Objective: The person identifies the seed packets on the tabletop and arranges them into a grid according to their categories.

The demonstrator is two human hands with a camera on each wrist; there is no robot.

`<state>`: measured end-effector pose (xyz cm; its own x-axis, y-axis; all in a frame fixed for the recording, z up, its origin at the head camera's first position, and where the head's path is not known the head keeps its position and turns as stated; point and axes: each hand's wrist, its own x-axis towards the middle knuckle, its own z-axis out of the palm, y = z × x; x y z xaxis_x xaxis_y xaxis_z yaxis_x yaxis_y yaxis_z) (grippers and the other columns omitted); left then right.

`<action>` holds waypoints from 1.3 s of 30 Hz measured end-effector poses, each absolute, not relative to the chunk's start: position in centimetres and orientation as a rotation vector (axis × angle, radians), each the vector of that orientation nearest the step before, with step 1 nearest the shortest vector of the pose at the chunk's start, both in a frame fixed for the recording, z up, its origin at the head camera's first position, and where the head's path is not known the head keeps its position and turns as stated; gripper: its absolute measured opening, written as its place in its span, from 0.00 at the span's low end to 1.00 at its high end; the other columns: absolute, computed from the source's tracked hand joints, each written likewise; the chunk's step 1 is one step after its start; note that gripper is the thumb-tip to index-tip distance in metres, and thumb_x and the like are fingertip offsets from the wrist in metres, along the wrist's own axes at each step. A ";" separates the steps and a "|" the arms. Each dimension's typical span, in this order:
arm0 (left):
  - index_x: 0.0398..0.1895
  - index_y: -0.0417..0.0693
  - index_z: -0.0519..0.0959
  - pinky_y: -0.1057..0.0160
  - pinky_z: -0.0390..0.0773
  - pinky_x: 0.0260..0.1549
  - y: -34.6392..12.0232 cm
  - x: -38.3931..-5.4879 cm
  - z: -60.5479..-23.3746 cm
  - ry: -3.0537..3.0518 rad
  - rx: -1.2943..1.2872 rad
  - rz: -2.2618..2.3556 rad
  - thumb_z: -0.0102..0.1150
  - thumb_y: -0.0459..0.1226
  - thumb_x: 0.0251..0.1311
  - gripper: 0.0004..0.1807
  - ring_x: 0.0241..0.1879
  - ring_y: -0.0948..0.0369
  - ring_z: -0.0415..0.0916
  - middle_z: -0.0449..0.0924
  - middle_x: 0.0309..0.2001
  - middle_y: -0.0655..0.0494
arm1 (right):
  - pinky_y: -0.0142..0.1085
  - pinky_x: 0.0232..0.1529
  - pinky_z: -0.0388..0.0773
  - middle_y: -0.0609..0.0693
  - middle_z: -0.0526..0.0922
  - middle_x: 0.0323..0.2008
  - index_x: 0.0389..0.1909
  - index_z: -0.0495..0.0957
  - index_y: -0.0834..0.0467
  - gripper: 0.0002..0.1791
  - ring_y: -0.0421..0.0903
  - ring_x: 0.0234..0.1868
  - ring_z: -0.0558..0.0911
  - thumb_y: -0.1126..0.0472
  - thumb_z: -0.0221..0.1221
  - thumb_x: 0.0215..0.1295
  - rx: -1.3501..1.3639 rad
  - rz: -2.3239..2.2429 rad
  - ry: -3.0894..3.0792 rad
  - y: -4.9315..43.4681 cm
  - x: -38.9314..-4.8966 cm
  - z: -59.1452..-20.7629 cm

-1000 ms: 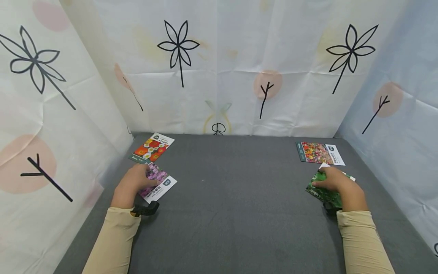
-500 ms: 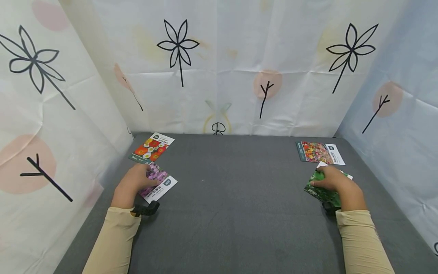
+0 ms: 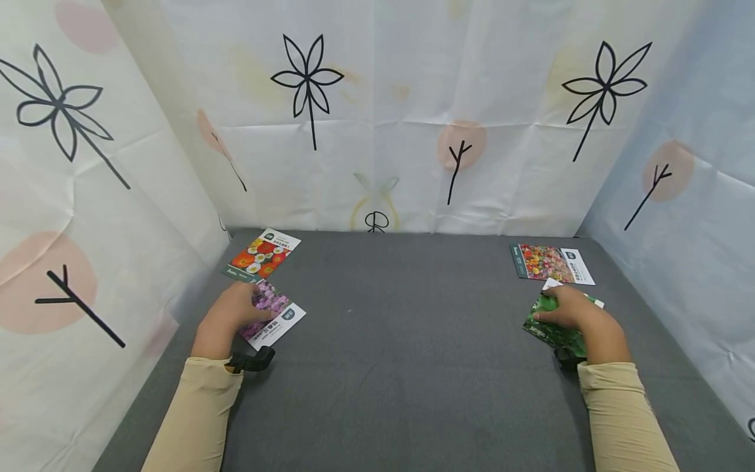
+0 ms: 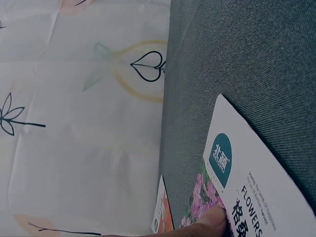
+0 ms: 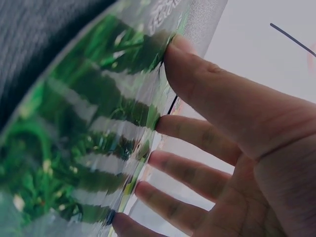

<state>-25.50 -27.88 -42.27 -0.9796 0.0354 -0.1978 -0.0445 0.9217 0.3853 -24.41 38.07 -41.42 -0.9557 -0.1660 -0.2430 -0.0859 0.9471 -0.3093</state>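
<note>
On the left, my left hand rests over a seed packet with purple flowers. Its thumb touches the printed face beside the white label; its other fingers are mostly hidden. A green leafy packet lies under my right hand. Thumb and fairly straight fingers are spread, their tips touching the shiny surface. Beyond the left hand lies a packet with orange and white flowers. Behind the right hand is one with mixed red and yellow flowers.
All the packets are on a dark grey table. White cloth walls with printed plants enclose it at the back and both sides. A black strap is on the left wrist, by the beige sleeve.
My right hand and the green packet under it have slid slightly to the left. The left hand and the other packets stay where they were.
</note>
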 end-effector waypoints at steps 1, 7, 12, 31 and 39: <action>0.63 0.26 0.76 0.33 0.79 0.56 -27.9 -25.5 -42.3 2.881 -0.006 0.586 0.77 0.47 0.58 0.39 0.57 0.34 0.77 0.78 0.61 0.26 | 0.67 0.56 0.76 0.83 0.74 0.60 0.63 0.69 0.84 0.40 0.78 0.58 0.76 0.53 0.69 0.68 -0.179 -0.433 2.828 38.0 -24.4 -41.4; 0.63 0.26 0.76 0.33 0.79 0.56 -27.9 -25.5 -42.4 2.884 -0.008 0.592 0.77 0.47 0.57 0.40 0.57 0.34 0.78 0.78 0.61 0.25 | 0.71 0.63 0.71 0.84 0.69 0.65 0.66 0.70 0.80 0.41 0.83 0.65 0.70 0.50 0.70 0.68 -0.128 -0.417 2.813 37.7 -24.4 -41.3; 0.63 0.26 0.76 0.33 0.79 0.56 -27.9 -25.5 -42.4 2.879 -0.011 0.584 0.77 0.47 0.57 0.40 0.57 0.34 0.78 0.78 0.60 0.25 | 0.73 0.65 0.69 0.84 0.67 0.67 0.67 0.71 0.78 0.41 0.85 0.68 0.66 0.50 0.70 0.68 -0.123 -0.428 2.807 37.5 -24.2 -41.3; 0.63 0.26 0.76 0.34 0.79 0.55 -27.9 -25.5 -42.3 2.883 0.002 0.594 0.77 0.47 0.57 0.39 0.56 0.36 0.78 0.78 0.60 0.26 | 0.73 0.66 0.67 0.85 0.63 0.70 0.68 0.71 0.78 0.41 0.85 0.69 0.64 0.50 0.70 0.69 -0.131 -0.436 2.786 36.9 -24.1 -41.3; 0.62 0.24 0.75 0.34 0.79 0.56 -27.9 -25.4 -42.2 2.894 0.027 0.576 0.76 0.47 0.58 0.40 0.57 0.34 0.78 0.78 0.60 0.25 | 0.73 0.66 0.68 0.85 0.62 0.70 0.67 0.71 0.78 0.40 0.85 0.69 0.64 0.52 0.71 0.67 -0.179 -0.455 2.813 36.7 -24.1 -41.5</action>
